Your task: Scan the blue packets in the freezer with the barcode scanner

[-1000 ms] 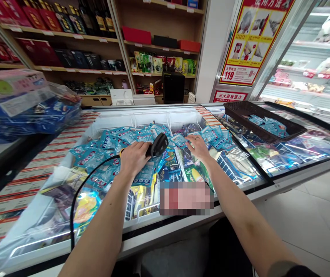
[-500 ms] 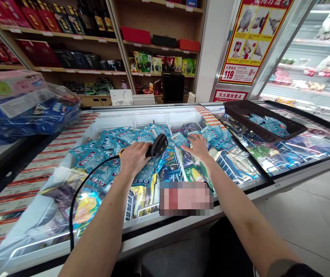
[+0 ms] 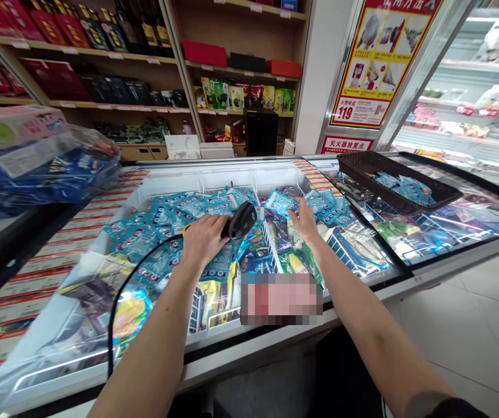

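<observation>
My left hand (image 3: 205,238) is wrapped round a black corded barcode scanner (image 3: 241,220), whose head points to the right. The scanner is above a spread of blue packets (image 3: 157,215) on the glass top of a chest freezer (image 3: 218,168). Between the thumb and fingers of my right hand (image 3: 305,220) is the edge of one blue packet (image 3: 279,203), tilted up with its printed face showing. More blue packets (image 3: 325,204) lie just right of that hand. The scanner's black cable (image 3: 121,290) runs down past my left forearm.
A brown basket (image 3: 427,206) holding several blue packets stands on the freezer at the right. At the near edge lies a blurred-out rectangular object (image 3: 282,299). Plastic-wrapped blue packages (image 3: 40,168) are at the far left. Stocked shelves (image 3: 240,72) stand behind.
My right hand has closed on a blue packet and raised it from the glass, tilting it. The left hand with the scanner has barely moved, shifting slightly right.
</observation>
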{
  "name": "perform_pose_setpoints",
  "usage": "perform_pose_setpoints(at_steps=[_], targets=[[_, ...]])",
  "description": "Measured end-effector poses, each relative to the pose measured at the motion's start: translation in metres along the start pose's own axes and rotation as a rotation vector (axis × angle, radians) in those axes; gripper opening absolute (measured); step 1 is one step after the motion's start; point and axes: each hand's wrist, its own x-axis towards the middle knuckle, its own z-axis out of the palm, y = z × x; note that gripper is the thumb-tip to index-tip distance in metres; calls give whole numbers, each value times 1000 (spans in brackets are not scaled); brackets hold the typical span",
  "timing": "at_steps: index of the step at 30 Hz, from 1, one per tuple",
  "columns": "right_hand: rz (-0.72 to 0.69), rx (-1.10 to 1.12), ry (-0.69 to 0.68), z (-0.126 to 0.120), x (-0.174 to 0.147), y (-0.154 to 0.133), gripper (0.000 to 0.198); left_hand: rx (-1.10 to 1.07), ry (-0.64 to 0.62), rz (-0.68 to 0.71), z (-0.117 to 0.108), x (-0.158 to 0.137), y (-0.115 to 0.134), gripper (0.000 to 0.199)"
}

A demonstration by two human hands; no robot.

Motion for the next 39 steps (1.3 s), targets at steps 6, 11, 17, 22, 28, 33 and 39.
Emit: perform_pose_setpoints(at_steps=[6,11,17,22,28,33,39], targets=[[36,48,10,2,2,6,37,-22,2,36,1,0,2,33],[31,59,19,3,3,7,37,-36,-6,59,1,1,5,34],[53,64,7,3,3,10,37,-58,-7,93,-2,2,11,29],[53,61,-6,2,3,7,37,-54,-8,100,-3,3,13,28],[74,68,-13,0,3,6,39,-59,-3,101,-2,3,14,29],[75,73,-17,0,3,6,38,-73,-10,95,-2,2,13,29],[79,63,-12,-1,2,4,39,-68,-15,106,-2,2,14,29]])
